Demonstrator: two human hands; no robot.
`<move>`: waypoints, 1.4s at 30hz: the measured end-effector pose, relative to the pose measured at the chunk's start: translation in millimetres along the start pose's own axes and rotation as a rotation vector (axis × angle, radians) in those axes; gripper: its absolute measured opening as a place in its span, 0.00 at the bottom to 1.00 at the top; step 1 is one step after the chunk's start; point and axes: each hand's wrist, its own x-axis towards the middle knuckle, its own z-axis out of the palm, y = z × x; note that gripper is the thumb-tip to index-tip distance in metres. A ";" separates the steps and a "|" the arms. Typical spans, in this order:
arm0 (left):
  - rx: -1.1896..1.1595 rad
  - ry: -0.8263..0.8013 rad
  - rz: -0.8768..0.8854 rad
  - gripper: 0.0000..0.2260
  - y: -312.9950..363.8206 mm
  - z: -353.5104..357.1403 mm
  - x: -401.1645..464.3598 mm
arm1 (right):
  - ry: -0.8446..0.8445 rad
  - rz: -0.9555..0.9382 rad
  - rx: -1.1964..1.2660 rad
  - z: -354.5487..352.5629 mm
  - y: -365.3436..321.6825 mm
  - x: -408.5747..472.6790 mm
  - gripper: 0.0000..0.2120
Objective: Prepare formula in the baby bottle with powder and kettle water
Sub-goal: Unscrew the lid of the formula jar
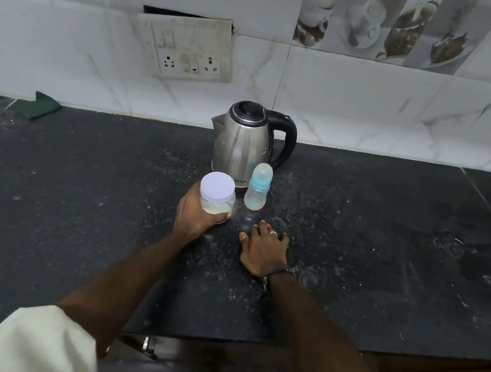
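Left hand grips powder jar just left of baby bottle

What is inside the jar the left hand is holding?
Through the clear wall of the jar a pale layer shows near the bottom, likely powder. The white lid is on, and the left hand covers part of the wall.

We wear cream short sleeves on both arms, a dark band with a small watch at our right wrist, and a silver ring on one right-hand finger.
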 end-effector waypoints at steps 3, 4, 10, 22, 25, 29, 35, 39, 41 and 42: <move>-0.012 0.006 0.035 0.42 -3.4 -7.4 -24.2 | 0.012 -0.006 -0.007 1.0 -0.1 -0.7 0.26; -0.015 0.005 0.050 0.41 -3.7 -9.9 -31.8 | 0.022 -0.004 -0.005 0.9 0.5 0.1 0.26; -0.017 0.004 0.096 0.40 -11.9 -22.7 -76.4 | 0.000 0.006 0.008 -0.7 0.3 0.7 0.25; 0.019 0.016 0.105 0.43 -26.3 -38.9 -129.0 | -0.017 -0.001 0.023 -3.4 -1.2 -5.3 0.25; 0.023 0.026 0.101 0.42 -27.4 -39.6 -139.3 | -0.026 -0.003 0.028 -4.3 0.9 -6.5 0.25; 0.021 0.028 0.079 0.43 -32.0 -39.5 -146.1 | -0.079 0.016 0.050 -12.2 -1.5 -5.1 0.26; 0.000 0.040 0.069 0.44 -33.6 -37.3 -149.3 | 0.073 -0.027 0.160 -52.6 -30.0 -8.3 0.21; -0.003 0.049 0.076 0.44 -35.9 -36.0 -150.1 | 0.084 -0.159 0.179 -95.7 -68.2 -25.4 0.21; -0.015 0.033 0.085 0.43 -34.9 -37.2 -150.2 | 0.039 -0.242 0.044 -108.6 -85.6 -39.5 0.26; -0.023 0.019 0.088 0.42 -33.4 -38.2 -150.3 | 0.027 -0.287 -0.035 -111.2 -93.0 -46.5 0.28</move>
